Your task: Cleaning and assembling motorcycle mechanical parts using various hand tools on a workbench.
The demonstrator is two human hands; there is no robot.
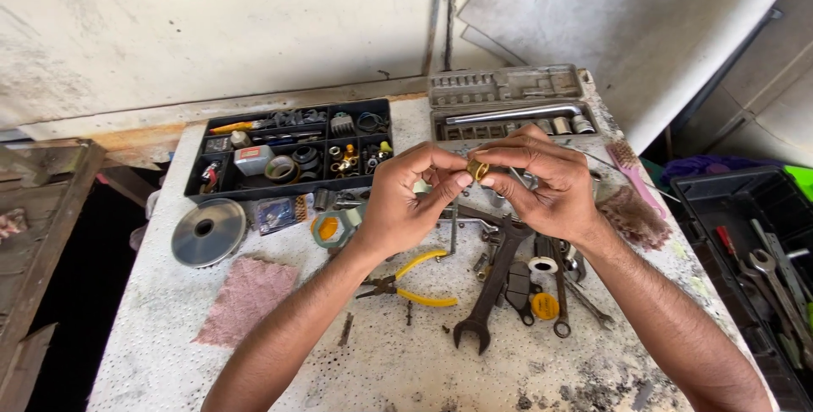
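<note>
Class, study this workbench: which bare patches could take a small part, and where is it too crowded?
Free: the near edge of the table, below the large wrench, and the near-left corner beside the pink cloth. Crowded: the middle under both hands, around the yellow pliers, and the black organiser tray and socket case behind.

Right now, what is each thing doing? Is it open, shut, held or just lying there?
Brass fitting: held up between both hands' fingertips.
Left hand: pinching the fitting.
Right hand: pinching the fitting.
Parts box: open, compartments filled.
Socket case: open, lid up.
Pliers: lying flat, handles apart.
Wrench: lying flat.
Metal disc: lying flat.
</note>
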